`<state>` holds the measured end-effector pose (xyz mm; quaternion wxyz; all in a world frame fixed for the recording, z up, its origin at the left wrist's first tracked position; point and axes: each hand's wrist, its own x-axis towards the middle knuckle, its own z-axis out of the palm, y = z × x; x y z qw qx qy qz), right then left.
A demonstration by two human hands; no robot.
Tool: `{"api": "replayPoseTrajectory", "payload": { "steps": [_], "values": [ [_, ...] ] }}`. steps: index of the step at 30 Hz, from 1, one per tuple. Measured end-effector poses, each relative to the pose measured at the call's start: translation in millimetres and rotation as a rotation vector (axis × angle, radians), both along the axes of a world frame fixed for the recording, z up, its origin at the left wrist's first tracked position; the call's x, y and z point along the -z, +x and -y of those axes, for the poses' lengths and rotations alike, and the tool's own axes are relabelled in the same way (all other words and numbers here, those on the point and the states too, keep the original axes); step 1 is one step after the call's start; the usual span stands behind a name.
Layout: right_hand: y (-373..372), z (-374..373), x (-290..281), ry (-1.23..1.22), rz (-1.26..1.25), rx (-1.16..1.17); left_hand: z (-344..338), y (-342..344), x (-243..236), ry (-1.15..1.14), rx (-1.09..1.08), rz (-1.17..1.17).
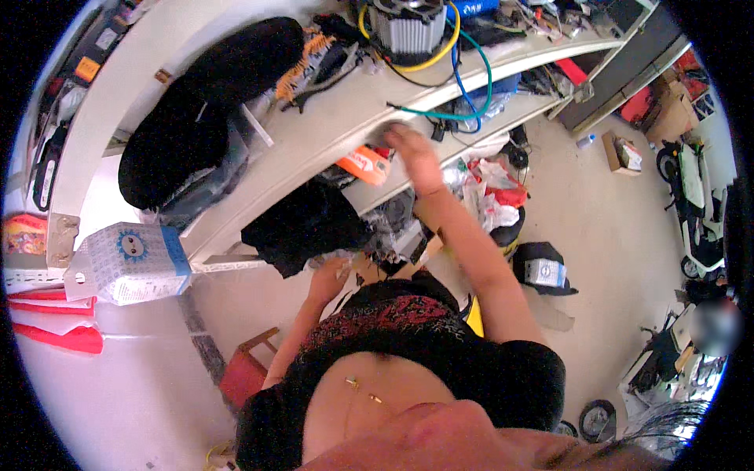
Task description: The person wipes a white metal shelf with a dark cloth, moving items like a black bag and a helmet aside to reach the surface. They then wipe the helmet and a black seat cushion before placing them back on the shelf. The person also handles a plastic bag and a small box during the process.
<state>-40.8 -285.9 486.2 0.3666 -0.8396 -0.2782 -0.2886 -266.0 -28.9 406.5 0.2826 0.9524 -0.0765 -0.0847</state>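
Observation:
My right hand [415,157] reaches to the front edge of the workbench, its fingertips blurred beside a small dark thing. Just left of it, on the lower shelf, lies an orange package [366,165]. Lower down, my left hand [328,276] is closed at the clear plastic [334,258] on the lower edge of a large black thing [302,224]. That black thing looks soft and hangs in front of the lower shelf; its kind I cannot make out. Several clear plastic wrappings [393,224] lie between my two hands.
On the white workbench [338,110] lie a long black padded piece [212,102] and a finned metal motor [408,31] with coloured cables. A white and blue box [129,263] stands at the left. Right, on the floor, are a black cap-like thing [542,269] and scooters [691,196].

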Motion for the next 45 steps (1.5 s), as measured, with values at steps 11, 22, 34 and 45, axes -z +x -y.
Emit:
{"api": "replayPoseTrajectory", "payload": {
  "steps": [11,22,34,45],
  "values": [
    [-446,335,328,0.074,-1.692,1.008,57,-38,-2,-0.128,-0.079,-0.201],
    [-312,255,207,0.337,-1.237,0.704,89,-34,5,-0.094,0.282,-0.266],
    [-430,265,183,0.058,-1.775,0.633,72,-31,52,0.062,0.176,-0.23],
    [-543,413,245,0.788,-1.527,0.971,251,-43,74,0.111,0.563,-0.335]
  ]
}}
